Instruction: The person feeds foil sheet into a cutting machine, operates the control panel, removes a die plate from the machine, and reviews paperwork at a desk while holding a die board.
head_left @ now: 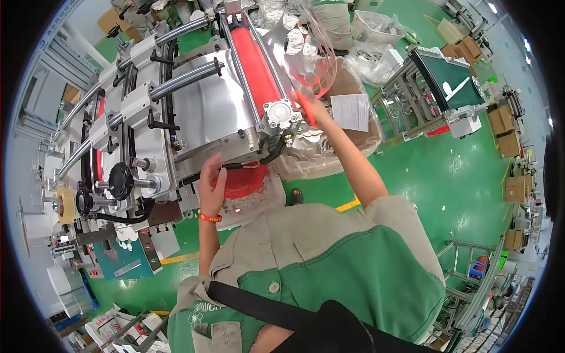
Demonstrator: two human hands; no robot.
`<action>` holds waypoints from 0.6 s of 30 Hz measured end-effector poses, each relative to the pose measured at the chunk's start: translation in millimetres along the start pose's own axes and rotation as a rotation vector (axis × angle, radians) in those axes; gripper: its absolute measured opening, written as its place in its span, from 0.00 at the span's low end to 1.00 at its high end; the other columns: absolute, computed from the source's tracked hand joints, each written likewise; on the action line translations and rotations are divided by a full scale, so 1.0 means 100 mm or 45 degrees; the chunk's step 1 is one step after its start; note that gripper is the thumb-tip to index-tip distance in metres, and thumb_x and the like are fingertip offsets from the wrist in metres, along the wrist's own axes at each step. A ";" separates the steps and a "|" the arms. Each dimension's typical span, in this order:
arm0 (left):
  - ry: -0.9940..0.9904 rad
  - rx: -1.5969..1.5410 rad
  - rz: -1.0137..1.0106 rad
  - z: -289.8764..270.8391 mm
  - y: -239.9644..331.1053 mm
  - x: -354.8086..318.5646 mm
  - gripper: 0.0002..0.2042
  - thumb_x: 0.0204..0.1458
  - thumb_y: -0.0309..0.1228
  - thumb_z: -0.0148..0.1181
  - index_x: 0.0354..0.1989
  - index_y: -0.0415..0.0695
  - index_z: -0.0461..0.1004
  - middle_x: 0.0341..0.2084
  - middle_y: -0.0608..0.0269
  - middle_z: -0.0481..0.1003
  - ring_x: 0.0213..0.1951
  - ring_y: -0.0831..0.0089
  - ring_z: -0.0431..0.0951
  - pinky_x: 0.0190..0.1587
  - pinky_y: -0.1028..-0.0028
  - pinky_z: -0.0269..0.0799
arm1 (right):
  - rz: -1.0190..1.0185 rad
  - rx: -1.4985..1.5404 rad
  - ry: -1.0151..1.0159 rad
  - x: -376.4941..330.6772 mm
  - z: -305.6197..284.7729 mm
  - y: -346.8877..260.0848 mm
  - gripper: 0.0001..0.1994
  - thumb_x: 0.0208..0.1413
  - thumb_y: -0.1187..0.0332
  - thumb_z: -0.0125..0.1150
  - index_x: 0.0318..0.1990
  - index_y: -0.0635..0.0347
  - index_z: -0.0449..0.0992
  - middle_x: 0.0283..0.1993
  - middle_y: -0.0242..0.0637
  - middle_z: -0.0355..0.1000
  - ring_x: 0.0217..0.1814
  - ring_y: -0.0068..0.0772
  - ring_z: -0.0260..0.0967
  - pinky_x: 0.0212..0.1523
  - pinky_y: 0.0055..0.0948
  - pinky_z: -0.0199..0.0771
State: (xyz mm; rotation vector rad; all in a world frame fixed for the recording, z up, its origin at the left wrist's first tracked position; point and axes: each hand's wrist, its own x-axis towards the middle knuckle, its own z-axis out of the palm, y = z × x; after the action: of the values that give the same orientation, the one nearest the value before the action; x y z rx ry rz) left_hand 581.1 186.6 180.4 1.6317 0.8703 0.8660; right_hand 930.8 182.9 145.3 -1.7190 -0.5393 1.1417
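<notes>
Head view: with the right hand (319, 110) at a red-orange strip (305, 108), cannot tell its grip; beside a perforated clear sheet (292, 63), over a lined bin (329, 168), probably placed to catch discs (313, 145); with the left hand (212, 187) open, empty, near a red basket (247, 181).

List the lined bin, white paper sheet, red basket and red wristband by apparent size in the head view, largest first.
1. Lined bin
2. White paper sheet and red basket: basket partly hidden, too alike to rank
3. Red wristband
</notes>
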 end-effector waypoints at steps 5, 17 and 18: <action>0.030 -0.102 -0.103 -0.03 -0.04 -0.11 0.16 0.52 0.24 0.49 0.50 0.39 0.62 0.47 0.61 0.66 0.46 0.73 0.68 0.49 0.76 0.62 | -0.049 0.148 0.103 0.00 0.15 -0.15 0.32 0.35 0.41 0.64 0.34 0.64 0.70 0.17 0.30 0.61 0.11 0.20 0.57 0.10 0.19 0.56; 0.155 -0.094 -0.047 -0.02 -0.08 -0.19 0.16 0.51 0.24 0.51 0.50 0.40 0.63 0.43 0.62 0.68 0.44 0.74 0.70 0.48 0.76 0.64 | -0.279 -0.008 0.276 0.81 0.12 0.01 0.34 0.33 0.38 0.63 0.25 0.71 0.72 0.20 0.39 0.67 0.21 0.27 0.64 0.23 0.27 0.64; 0.154 -0.099 -0.068 -0.05 -0.10 -0.19 0.16 0.51 0.24 0.50 0.50 0.40 0.63 0.43 0.62 0.68 0.44 0.74 0.70 0.48 0.76 0.64 | -0.265 -0.066 0.291 0.87 0.13 -0.04 0.35 0.33 0.38 0.63 0.28 0.71 0.73 0.24 0.40 0.69 0.27 0.27 0.65 0.29 0.28 0.65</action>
State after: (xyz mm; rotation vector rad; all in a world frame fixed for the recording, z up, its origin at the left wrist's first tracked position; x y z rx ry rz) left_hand 566.8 173.7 169.3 1.4949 0.9484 0.9572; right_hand 960.4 257.4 109.0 -1.7635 -0.5936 0.7795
